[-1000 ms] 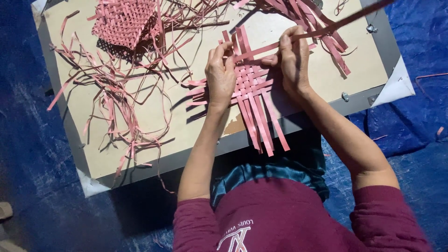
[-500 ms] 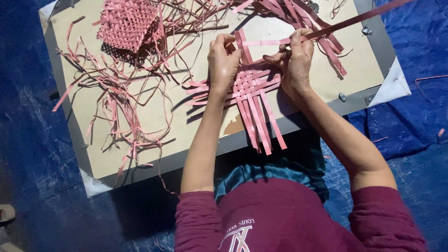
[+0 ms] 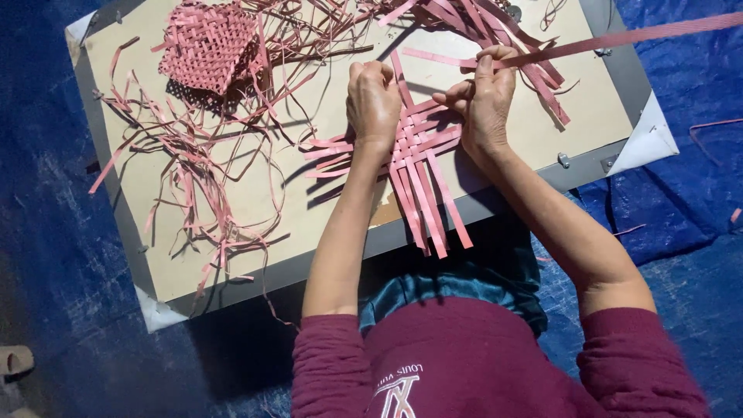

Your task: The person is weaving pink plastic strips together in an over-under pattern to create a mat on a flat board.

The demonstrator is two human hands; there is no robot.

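The left hand (image 3: 373, 101) lies knuckles-up, fingers curled together and pressing down on the upper left of the small flat mat of woven pink strips (image 3: 418, 143); it pins rather than grips. At three o'clock from it, the right hand (image 3: 484, 101) is pinched shut on a long pink strip (image 3: 619, 37) that runs off toward two o'clock, out of view. To do this well, I judge the pinning hand should hold the crossings flat while the strip is drawn snug and square against its neighbour, with no twist. The mat sits near the six o'clock edge of the pale board with a grey frame (image 3: 325, 259), its loose ends fanning toward six and nine o'clock, some overhanging the edge. It looks thin, papery and easily creased. At eleven o'clock lies a finished pink woven square (image 3: 207, 45), with a tangle of narrow pink offcuts (image 3: 193, 170) below it, all on a blue tarpaulin (image 3: 46, 232).
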